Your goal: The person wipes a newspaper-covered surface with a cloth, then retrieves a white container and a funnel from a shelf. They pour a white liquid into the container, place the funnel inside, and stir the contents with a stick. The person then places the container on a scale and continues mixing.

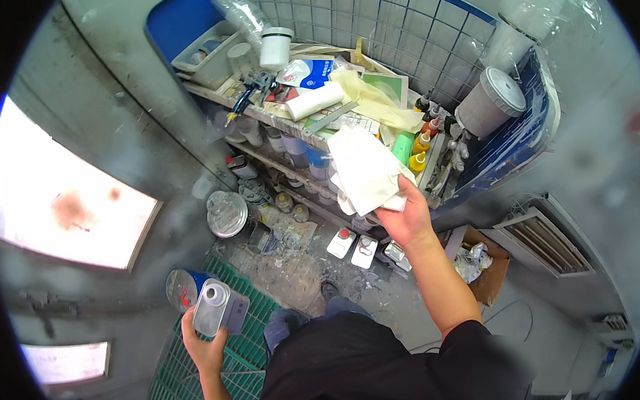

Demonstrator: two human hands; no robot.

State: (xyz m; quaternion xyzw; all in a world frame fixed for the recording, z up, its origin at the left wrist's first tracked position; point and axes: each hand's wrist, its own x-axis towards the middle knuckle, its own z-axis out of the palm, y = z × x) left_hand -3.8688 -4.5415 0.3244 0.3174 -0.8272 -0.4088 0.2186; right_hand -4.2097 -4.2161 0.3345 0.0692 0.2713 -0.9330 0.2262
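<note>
My left hand (206, 346) is closed around a rectangular metal can (212, 313) with a round white neck on top, held low at the left. My right hand (408, 213) grips a folded white cloth or paper wipe (366, 169) in front of the shelf's top. Beside the wipe, on the shelf, lie a green bottle (403, 148) and several small yellow-and-red bottles (420, 144). A blue round tin (182, 290) shows partly behind the can. The fingers under the wipe are hidden.
A cluttered blue-framed shelf (315, 127) with a wire-grid back holds a spray gun (251, 94), a white roll (315, 101) and papers. On the floor are a lidded bucket (227, 214), white cans (364, 251), a cardboard box (492, 281) and a green grating (173, 377).
</note>
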